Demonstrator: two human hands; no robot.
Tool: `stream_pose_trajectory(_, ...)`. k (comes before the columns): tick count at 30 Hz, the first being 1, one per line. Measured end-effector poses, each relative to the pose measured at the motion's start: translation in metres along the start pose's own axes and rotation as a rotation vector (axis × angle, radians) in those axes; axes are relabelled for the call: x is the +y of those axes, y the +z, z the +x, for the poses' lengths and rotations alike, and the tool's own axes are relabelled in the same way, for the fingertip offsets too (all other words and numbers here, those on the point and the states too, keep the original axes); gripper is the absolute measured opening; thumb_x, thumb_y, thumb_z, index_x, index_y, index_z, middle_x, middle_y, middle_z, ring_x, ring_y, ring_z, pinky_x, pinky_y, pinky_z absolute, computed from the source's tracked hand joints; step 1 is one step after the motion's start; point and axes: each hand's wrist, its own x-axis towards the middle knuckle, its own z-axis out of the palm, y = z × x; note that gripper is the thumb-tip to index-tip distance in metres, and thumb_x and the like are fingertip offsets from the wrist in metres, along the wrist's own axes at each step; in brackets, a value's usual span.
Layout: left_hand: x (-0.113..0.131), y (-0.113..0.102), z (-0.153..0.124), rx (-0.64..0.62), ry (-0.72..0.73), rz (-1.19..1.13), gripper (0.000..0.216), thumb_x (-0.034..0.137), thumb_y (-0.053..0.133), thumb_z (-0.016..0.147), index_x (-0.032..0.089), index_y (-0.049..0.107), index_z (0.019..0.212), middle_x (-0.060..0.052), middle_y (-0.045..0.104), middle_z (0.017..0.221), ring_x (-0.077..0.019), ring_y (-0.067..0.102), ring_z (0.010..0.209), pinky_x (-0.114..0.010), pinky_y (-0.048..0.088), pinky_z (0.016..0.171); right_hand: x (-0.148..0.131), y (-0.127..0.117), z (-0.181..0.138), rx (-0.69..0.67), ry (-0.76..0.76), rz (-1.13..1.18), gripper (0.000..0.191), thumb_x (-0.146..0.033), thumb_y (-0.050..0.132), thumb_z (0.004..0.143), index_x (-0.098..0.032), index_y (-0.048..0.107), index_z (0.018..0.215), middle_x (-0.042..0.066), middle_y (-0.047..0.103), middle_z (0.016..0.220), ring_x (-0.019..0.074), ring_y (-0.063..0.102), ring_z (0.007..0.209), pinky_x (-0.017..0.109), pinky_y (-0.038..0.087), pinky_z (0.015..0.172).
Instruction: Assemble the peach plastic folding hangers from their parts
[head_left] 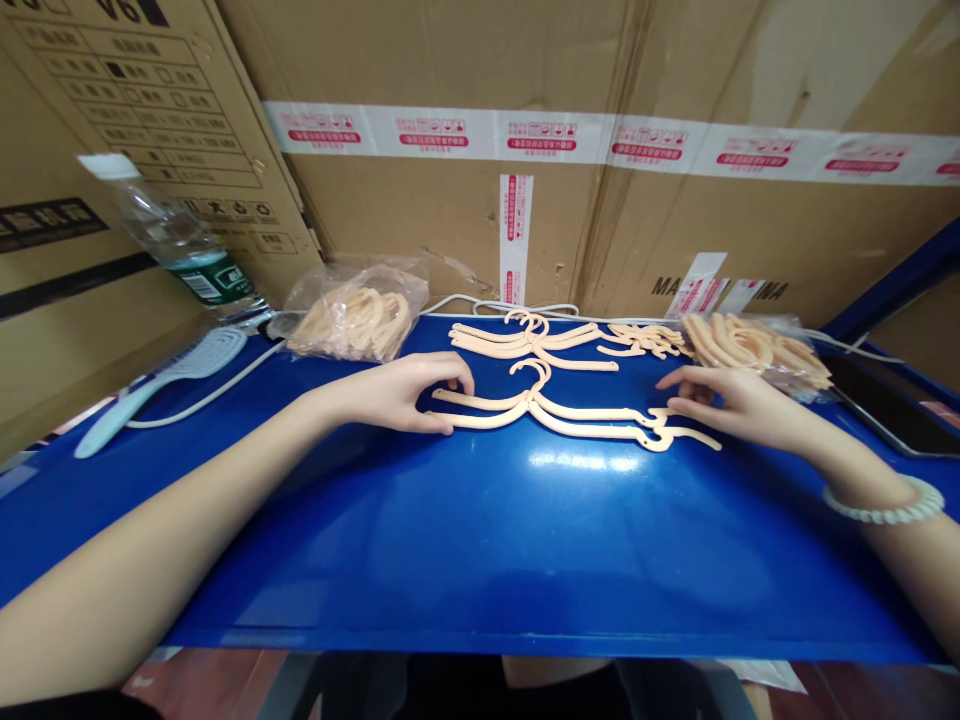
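Note:
Two cream plastic folding clothes hangers (581,410) lie one in front of the other on the blue table, arms spread and hooks pointing away from me. My left hand (405,390) curves around their left ends with thumb and fingers apart; whether the thumb touches the nearer arm I cannot tell. Small cream hook pieces (658,432) sit at the hangers' right ends, one sticking out to the right. Just beyond them is my right hand (727,400), its fingers bent and apart with nothing visible in them. Behind lie several more hangers (491,343) in a stack.
A pile of loose hook pieces (651,338) lies at the back. Clear bags of hanger parts stand left (356,318) and right (757,350). A blue hairbrush (169,380), a water bottle (176,240), a phone (900,405) and white cables surround the blue table (480,560); cardboard boxes (435,60) wall the back.

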Motion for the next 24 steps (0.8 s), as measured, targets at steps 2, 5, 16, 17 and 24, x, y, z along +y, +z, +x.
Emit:
stream_pose_trajectory(2, 0.0, 0.0, 0.0, 0.001, 0.002, -0.005, 0.027, 0.036, 0.072, 0.087, 0.019, 0.062, 0.104, -0.008, 0.065, 0.11, -0.0227, 0.061, 0.1, -0.032, 0.049, 0.088, -0.001, 0.0, 0.0, 0.0, -0.004, 0.003, 0.049, -0.064, 0.057, 0.094, -0.02, 0.067, 0.112, 0.005, 0.069, 0.075, 0.0202, 0.062, 0.061, 0.032, 0.044, 0.057)
stream_pose_trajectory(5, -0.001, 0.001, 0.001, 0.031, -0.005, -0.014, 0.025, 0.037, 0.072, 0.086, 0.018, 0.061, 0.099, -0.008, 0.066, 0.106, -0.0214, 0.062, 0.096, -0.031, 0.049, 0.085, -0.003, -0.001, 0.0, -0.001, -0.003, 0.004, 0.049, -0.064, 0.056, 0.095, -0.02, 0.067, 0.113, 0.005, 0.069, 0.076, 0.0205, 0.062, 0.062, 0.032, 0.045, 0.057)
stream_pose_trajectory(16, -0.021, 0.033, 0.011, 0.496, -0.175, -0.157, 0.02, 0.038, 0.058, 0.093, 0.019, 0.061, 0.098, -0.007, 0.07, 0.094, -0.0198, 0.068, 0.087, -0.034, 0.056, 0.082, 0.002, 0.002, 0.001, 0.042, -0.011, 0.008, 0.05, -0.064, 0.058, 0.094, -0.02, 0.067, 0.115, 0.006, 0.071, 0.081, 0.0221, 0.065, 0.068, 0.035, 0.048, 0.063)
stream_pose_trajectory(17, -0.024, 0.036, 0.011, 0.521, -0.184, -0.16, 0.02, 0.037, 0.056, 0.093, 0.019, 0.061, 0.099, -0.007, 0.07, 0.092, -0.0198, 0.069, 0.086, -0.034, 0.056, 0.082, 0.003, 0.003, 0.001, 0.045, -0.014, 0.01, 0.049, -0.063, 0.058, 0.094, -0.02, 0.067, 0.115, 0.006, 0.071, 0.081, 0.0221, 0.065, 0.068, 0.035, 0.048, 0.063)
stream_pose_trajectory(24, -0.029, 0.037, 0.01, 0.562, -0.194, -0.058, 0.016, 0.025, 0.05, 0.088, 0.019, 0.064, 0.086, -0.004, 0.067, 0.082, -0.0176, 0.062, 0.075, -0.03, 0.049, 0.071, 0.008, 0.005, 0.002, 0.037, -0.018, 0.013, 0.047, -0.062, 0.059, 0.094, -0.021, 0.067, 0.116, 0.006, 0.072, 0.082, 0.0214, 0.064, 0.067, 0.034, 0.048, 0.062)
